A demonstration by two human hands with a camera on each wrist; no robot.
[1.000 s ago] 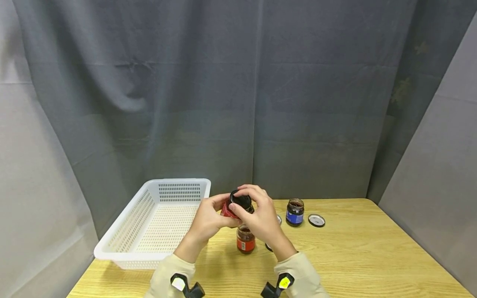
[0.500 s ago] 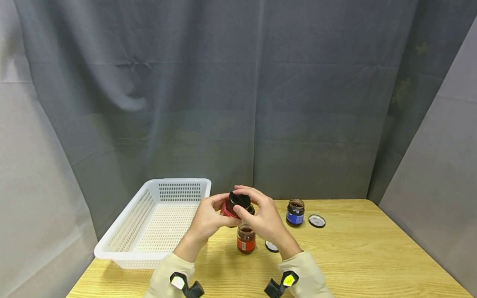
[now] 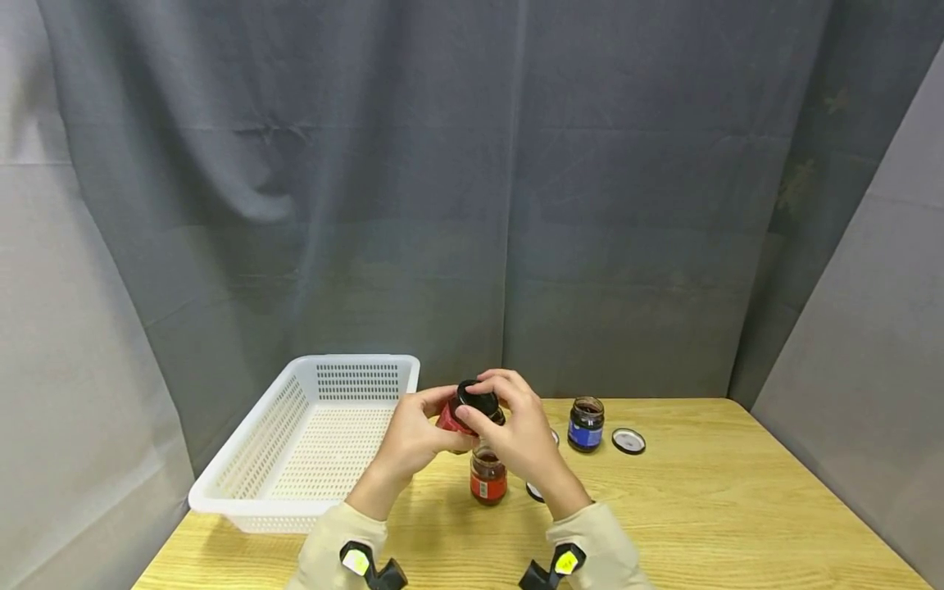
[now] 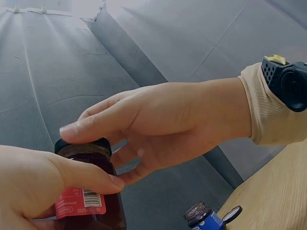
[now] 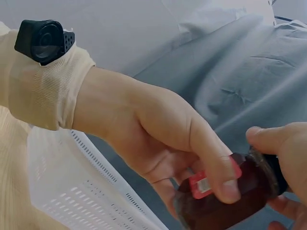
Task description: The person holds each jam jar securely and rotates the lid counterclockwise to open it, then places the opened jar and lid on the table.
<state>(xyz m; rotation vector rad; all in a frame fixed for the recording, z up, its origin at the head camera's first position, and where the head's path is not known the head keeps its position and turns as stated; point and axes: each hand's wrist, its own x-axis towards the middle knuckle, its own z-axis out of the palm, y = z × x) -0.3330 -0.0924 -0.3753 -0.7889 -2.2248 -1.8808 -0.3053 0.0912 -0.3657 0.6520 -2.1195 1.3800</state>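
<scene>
In the head view my left hand [image 3: 409, 434] grips a red-labelled glass jar [image 3: 448, 416] above the table, between the two arms. Dark contents show through its glass in the left wrist view, where the jar body [image 4: 115, 213] is close up. My right hand [image 3: 522, 430] holds the black lid [image 3: 478, 401] at the jar's mouth, fingers and thumb around its rim. The jar tilts a little. Below the hands an uncovered jar with an orange-red label [image 3: 488, 485] stands on the table. Another dark jar rim is partly hidden behind the right hand.
A white perforated basket [image 3: 302, 506] stands at the left. To the right is an uncovered blue-labelled jar [image 3: 586, 433], with an upturned lid [image 3: 628, 441] beside it. Another lid [image 3: 534, 492] lies partly behind my right wrist, and one more edge shows beside that hand.
My right wrist swings slightly right, then back left, with its fingers shifting around the lid. The left hand and the jar stay nearly in place.
</scene>
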